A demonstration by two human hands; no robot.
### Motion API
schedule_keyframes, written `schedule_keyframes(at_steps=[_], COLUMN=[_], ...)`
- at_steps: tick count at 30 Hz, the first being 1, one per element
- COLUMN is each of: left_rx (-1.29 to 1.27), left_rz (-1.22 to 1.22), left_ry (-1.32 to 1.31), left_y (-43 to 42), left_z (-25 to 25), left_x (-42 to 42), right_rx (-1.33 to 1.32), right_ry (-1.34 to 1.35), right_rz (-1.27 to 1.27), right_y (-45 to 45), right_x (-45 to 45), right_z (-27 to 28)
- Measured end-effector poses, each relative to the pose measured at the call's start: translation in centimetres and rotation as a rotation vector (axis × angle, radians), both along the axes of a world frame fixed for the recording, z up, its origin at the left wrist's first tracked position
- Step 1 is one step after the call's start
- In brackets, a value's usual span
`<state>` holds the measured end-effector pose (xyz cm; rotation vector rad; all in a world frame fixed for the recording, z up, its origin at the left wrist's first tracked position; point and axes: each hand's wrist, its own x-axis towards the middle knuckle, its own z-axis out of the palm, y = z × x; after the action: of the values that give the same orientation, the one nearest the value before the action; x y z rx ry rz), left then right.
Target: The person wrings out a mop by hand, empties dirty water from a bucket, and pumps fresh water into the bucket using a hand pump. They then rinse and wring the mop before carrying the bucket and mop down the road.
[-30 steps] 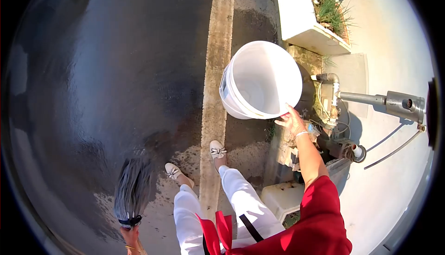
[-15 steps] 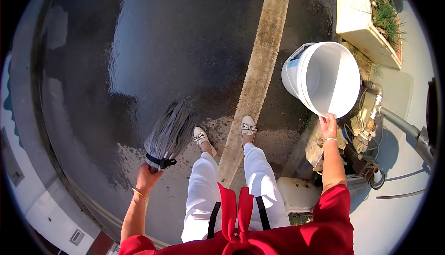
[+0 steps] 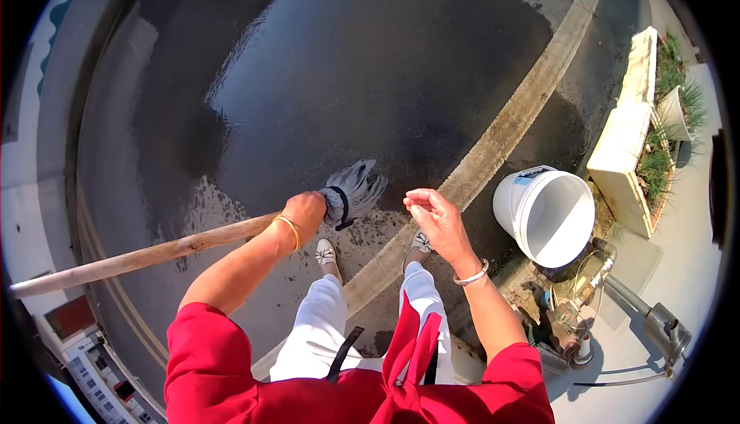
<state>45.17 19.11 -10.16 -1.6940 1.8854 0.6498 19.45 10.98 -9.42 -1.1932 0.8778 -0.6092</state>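
My left hand is wrapped round the wooden handle of a mop, close to its head. The grey string mop head, bound with a black band, hangs just past my fist, over the wet ground. The handle's long end slants away to the left. To the right of the mop head, my right hand hovers with nothing in it, fingers stretched and thumb apart. A white bucket stands farther right, apart from both hands. Its inside shows no visible contents.
Dark wet paving spreads ahead, crossed by a pale concrete strip. Planters with green plants line the right wall. Pipes and a valve stick out below the bucket. My shoes stand near the strip.
My right hand has let go of the bucket rim and moved left toward the mop head. My left hand has swung the mop up and inward, and its handle now shows.
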Motion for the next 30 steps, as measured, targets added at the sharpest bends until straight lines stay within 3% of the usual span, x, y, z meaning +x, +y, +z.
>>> schedule_keyframes(at_steps=[2,4,5,6,8,10,12,14,15,16,18,20,21,22,24,25,26,28,29,30], left_rx=[0.197,0.163,0.117,0.065,-0.066,-0.229,-0.435,-0.529,-0.508,-0.490,-0.083,0.108,0.216,0.201,0.301,0.204,0.203,-0.052,-0.023,-0.259], left_rz=[-0.037,-0.029,-0.017,0.002,0.043,0.099,0.170,0.216,0.063,-0.095,0.535,1.629,1.841,1.845,2.438,2.456,2.427,2.360,2.325,2.074], left_ry=[-0.087,-0.047,-0.004,0.054,0.173,0.332,0.492,0.579,0.610,0.637,1.080,1.711,1.975,2.012,2.591,2.815,2.849,3.239,3.261,3.321], left_y=[-1.9,-2.2,-2.2,-2.1,-2.0,-1.7,-0.7,2.7,5.0,7.3,12.1,16.0,16.6,16.2,14.1,12.5,10.8,7.7,6.3,4.9], left_z=[1.7,1.8,1.8,1.6,0.0,-2.7,-5.3,-1.4,6.0,10.3,6.1,-0.2,-3.4,-4.7,-6.0,-6.1,-5.8,-5.0,-4.7,-4.3], left_x=[-0.8,-0.5,-0.1,0.4,0.9,1.2,0.9,0.1,0.7,1.2,1.7,0.4,-0.2,-0.8,-1.7,-2.3,-2.4,-2.8,-2.6,-2.2], right_rx=[-0.319,-0.627,-0.815,-0.837,-0.684,-0.634,-0.520,-0.422,-0.400,-0.382,-0.351,-0.369,-0.382,-0.391,-0.375,-0.399,-0.425,-0.504,-0.494,-0.484], right_ry=[-0.025,0.048,0.080,0.073,0.386,0.143,0.269,0.222,0.203,0.185,0.082,-0.001,0.014,0.032,0.001,-0.015,-0.033,-0.052,-0.068,-0.086], right_rz=[0.285,0.539,0.525,0.556,0.566,0.442,0.381,0.345,0.318,0.288,0.245,0.259,0.223,0.187,0.136,0.126,0.109,0.062,0.026,-0.013], right_y=[-1.1,-0.5,0.6,1.2,2.1,1.9,2.1,1.8,1.7,1.7,1.3,1.4,1.9,2.5,3.3,3.4,3.4,3.3,3.4,3.4], right_x=[7.7,14.7,17.6,19.9,23.8,24.6,24.9,24.1,23.9,23.4,22.4,21.4,21.0,20.5,19.3,18.4,17.3,14.8,13.5,12.2], right_z=[5.3,9.0,9.9,10.4,11.0,10.6,13.5,14.8,15.6,16.3,17.7,21.0,23.2,25.5,29.6,31.4,33.1,36.5,38.1,39.6])
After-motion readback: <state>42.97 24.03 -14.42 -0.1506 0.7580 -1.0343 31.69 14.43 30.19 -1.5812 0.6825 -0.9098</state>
